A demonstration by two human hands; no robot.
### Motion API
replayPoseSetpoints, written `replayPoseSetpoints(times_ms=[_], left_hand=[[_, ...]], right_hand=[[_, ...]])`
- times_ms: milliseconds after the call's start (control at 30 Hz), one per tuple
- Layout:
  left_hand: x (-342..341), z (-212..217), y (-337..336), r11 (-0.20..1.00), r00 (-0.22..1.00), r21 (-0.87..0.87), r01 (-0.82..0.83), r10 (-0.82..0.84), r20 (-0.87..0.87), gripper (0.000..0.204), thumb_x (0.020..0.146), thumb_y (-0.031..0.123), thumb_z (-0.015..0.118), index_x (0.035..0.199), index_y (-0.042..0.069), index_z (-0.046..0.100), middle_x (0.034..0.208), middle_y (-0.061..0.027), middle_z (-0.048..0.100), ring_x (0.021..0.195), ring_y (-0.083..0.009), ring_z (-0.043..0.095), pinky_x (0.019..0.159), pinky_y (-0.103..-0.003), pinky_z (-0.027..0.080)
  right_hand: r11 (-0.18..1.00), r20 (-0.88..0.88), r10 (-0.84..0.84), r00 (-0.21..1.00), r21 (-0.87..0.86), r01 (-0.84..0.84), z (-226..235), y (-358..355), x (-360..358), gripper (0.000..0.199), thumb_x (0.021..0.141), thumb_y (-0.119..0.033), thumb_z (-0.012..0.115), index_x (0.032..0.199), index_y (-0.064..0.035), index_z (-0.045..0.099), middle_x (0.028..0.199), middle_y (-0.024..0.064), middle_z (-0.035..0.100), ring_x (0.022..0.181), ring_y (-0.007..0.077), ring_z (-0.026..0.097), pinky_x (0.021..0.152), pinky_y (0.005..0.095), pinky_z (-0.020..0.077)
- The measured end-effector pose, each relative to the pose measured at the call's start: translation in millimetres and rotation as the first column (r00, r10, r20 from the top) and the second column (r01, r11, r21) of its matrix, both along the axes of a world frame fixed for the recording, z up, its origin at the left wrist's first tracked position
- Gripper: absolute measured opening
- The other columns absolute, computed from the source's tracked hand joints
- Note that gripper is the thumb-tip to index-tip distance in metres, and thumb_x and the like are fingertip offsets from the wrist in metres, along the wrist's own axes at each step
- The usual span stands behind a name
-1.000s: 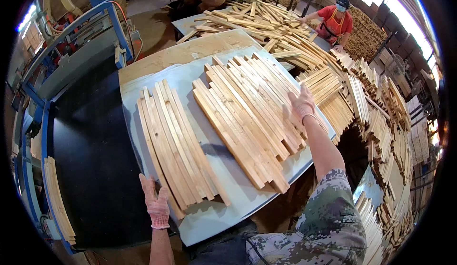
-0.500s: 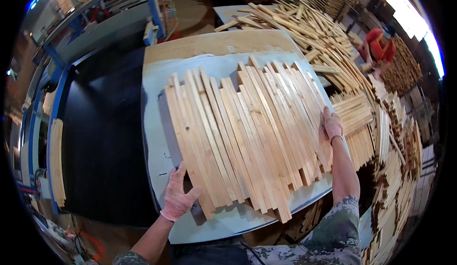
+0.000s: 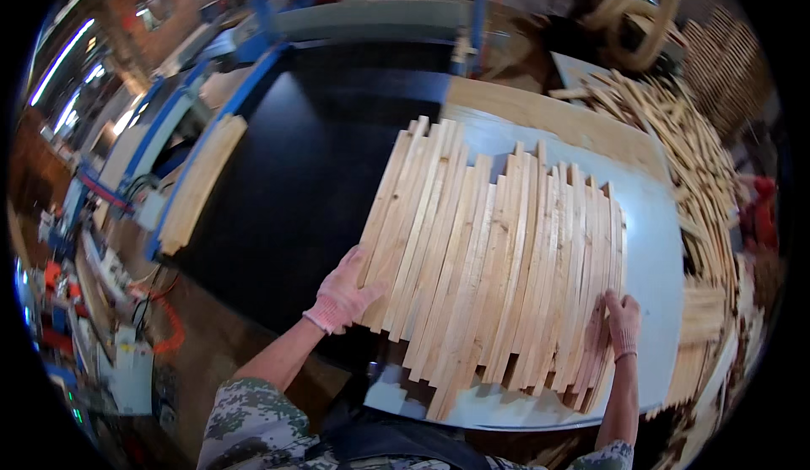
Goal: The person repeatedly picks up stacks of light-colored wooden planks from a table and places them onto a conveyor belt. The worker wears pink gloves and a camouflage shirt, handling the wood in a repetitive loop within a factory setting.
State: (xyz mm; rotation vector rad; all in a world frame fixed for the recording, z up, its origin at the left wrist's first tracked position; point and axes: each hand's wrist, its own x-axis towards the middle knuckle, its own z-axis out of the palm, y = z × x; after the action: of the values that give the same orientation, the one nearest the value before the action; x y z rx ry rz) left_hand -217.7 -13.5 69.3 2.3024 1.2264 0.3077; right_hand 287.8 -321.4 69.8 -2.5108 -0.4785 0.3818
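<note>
Many wooden strips (image 3: 494, 276) were bracketed side by side, the left hand (image 3: 344, 291) laid open against their left edge, the right hand (image 3: 623, 322) half open, fingers loosely bent at their right edge. The pale table (image 3: 656, 301) was mostly covered, the black surface (image 3: 278, 183) partly overhung. Far right was crowded by a loose wood pile (image 3: 696, 153); the far side was spanned by a blue frame (image 3: 478, 18).

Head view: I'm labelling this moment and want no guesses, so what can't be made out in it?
All in the head view:
- Palms of the left hand and right hand: hidden by the backs of the hands.
- Undersides of the wood strips: hidden by their own tops.
- Middle of the pale tabletop: covered by the strips.
- Person in red: blurred near the dark right rim.
</note>
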Motion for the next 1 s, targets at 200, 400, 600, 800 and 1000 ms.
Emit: replayPoseSetpoints(times_ms=[200, 400, 600, 800, 1000], left_hand=[[4.0, -7.5, -26.4, 0.944, 0.917, 0.159, -0.290, 0.321, -0.236, 0.097, 0.095, 0.063, 0.069, 0.167, 0.007, 0.038, 0.165, -0.0309, 0.043, 0.144, -0.0446, 0.054, 0.120, -0.046, 0.045], [-0.2, -28.8, -27.6, 0.839, 0.735, 0.300, -0.454, 0.543, -0.405, 0.096, 0.103, 0.070, 0.051, 0.171, 0.006, 0.031, 0.176, -0.0317, 0.023, 0.165, -0.0443, 0.022, 0.135, -0.054, 0.010], [-8.1, -45.1, -8.7, 0.758, 0.586, 0.365, -0.541, 0.651, -0.484, 0.097, 0.105, 0.073, 0.036, 0.173, 0.004, 0.025, 0.182, -0.0231, 0.014, 0.169, -0.0403, 0.007, 0.135, -0.054, -0.003], [-16.7, -96.9, 1.9, 0.740, 0.650, 0.478, -0.473, 0.659, -0.378, 0.095, 0.103, 0.070, 0.050, 0.161, -0.005, 0.045, 0.171, -0.0243, 0.040, 0.161, -0.0394, 0.032, 0.135, -0.048, 0.019], [-39.7, -93.9, 65.4, 0.722, 0.714, 0.586, -0.369, 0.623, -0.318, 0.076, 0.107, 0.056, 0.055, 0.148, -0.007, 0.060, 0.159, -0.0243, 0.055, 0.151, -0.0389, 0.047, 0.130, -0.046, 0.032]], right_hand=[[0.958, -0.076, 0.240, 0.968, 0.176, -0.224, -26.9, 11.9, 13.6, 0.053, 0.091, -0.045, 0.079, 0.078, 0.0010, 0.057, 0.070, 0.0109, 0.058, 0.068, 0.0221, 0.057, 0.068, 0.0444, 0.0502], [0.904, -0.283, 0.387, 0.878, 0.306, -0.300, -64.7, 39.7, 7.1, 0.051, 0.089, -0.045, 0.082, 0.082, 0.0011, 0.062, 0.072, 0.0127, 0.063, 0.071, 0.0193, 0.059, 0.069, 0.0412, 0.0525], [0.824, -0.212, 0.554, 0.805, 0.277, -0.494, -59.9, 67.7, -20.6, 0.053, 0.090, -0.049, 0.079, 0.085, 0.0014, 0.064, 0.078, 0.0171, 0.068, 0.077, 0.0286, 0.066, 0.075, 0.0448, 0.0539], [0.834, -0.098, 0.522, 0.847, 0.268, -0.483, -61.5, 67.0, -20.8, 0.055, 0.090, -0.048, 0.071, 0.094, 0.0065, 0.076, 0.093, 0.0321, 0.073, 0.090, 0.0483, 0.072, 0.082, 0.0511, 0.0566], [0.857, -0.224, 0.509, 0.831, 0.226, -0.464, -69.2, 113.5, -74.8, 0.062, 0.101, -0.052, 0.067, 0.130, 0.0018, 0.065, 0.130, 0.0282, 0.069, 0.125, 0.0429, 0.065, 0.107, 0.0497, 0.0513]])
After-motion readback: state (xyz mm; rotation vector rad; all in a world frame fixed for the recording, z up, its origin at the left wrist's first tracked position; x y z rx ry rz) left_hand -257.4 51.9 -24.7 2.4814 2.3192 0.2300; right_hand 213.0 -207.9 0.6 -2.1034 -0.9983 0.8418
